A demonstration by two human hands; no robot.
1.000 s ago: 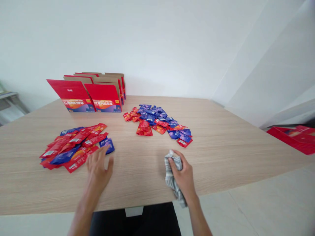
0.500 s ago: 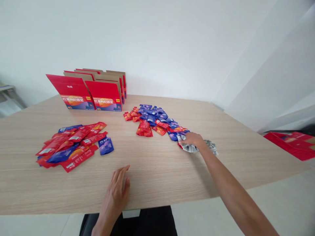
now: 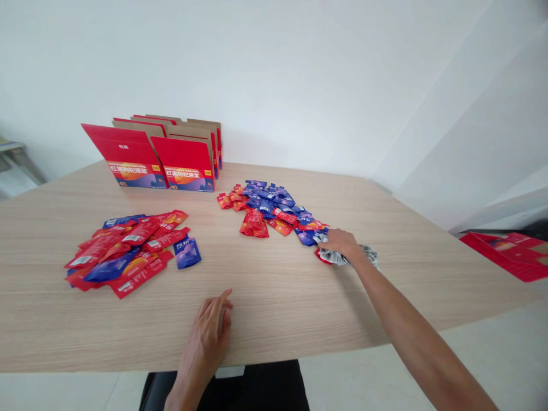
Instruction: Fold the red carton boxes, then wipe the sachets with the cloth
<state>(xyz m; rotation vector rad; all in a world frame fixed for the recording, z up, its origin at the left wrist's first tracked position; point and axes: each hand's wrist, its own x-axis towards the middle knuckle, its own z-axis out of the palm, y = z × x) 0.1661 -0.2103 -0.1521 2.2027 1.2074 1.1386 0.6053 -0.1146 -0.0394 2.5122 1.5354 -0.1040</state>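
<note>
my dark-trousered legs [image 3: 274, 388] are under the near edge of the pale wood-grain table [image 3: 274, 319]. just over that edge is my left hand [image 3: 208, 329], fingers loosely curled and index reaching forward, with nothing showing in its grasp. farther in on the left lies a heap of red and blue packets [image 3: 128, 251], with one blue packet [image 3: 187, 253] flat at its right side. across on the right, my right hand [image 3: 340, 242] is closed around a bunched grey-and-white striped cloth [image 3: 369, 255], which trails out past my wrist. it's at the near right end of the second heap, a red packet [image 3: 324, 257] peeking from beneath; my fingertips are hidden, so i can't tell whether they touch it too. beyond spreads that heap of smaller-looking red and blue sachets [image 3: 269, 205]. at the back left, red boxes [image 3: 184, 162] stand in rows, flaps up, before a white wall [image 3: 299, 85].
</note>
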